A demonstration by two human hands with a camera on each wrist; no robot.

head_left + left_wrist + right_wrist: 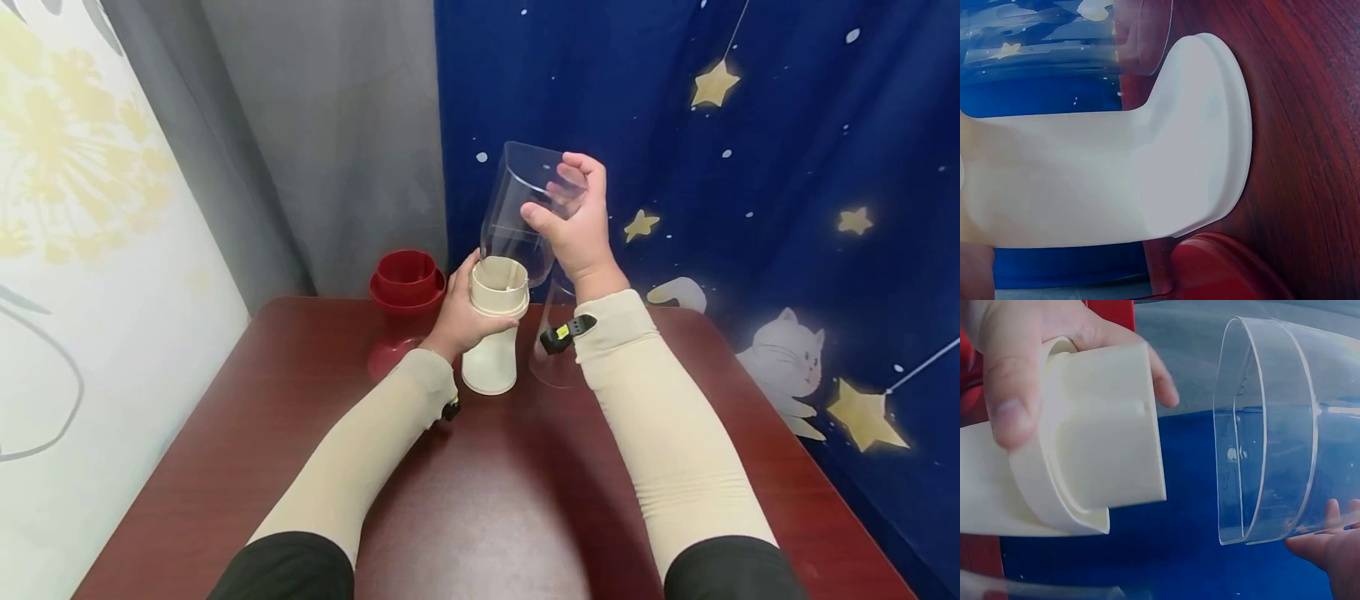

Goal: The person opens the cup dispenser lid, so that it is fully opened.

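A cream plastic stand (490,364) with a flared foot and a narrower collar on top stands upright on the table. My left hand (457,321) grips it just below the collar, thumb in front. Above it, my right hand (581,221) holds a clear plastic container (513,208), thumb on one side and fingers on the other. The container is tilted. In the right wrist view a gap separates the container's rim (1241,437) from the collar (1107,425). The stand's foot (1191,137) rests on the wood in the left wrist view.
Left of the cream stand is a similar red stand (408,312). A second clear container (551,367) stands on the table to the right, partly behind my right wrist. The dark red table (480,500) ends at a grey curtain (352,150) and a blue starry one (787,208).
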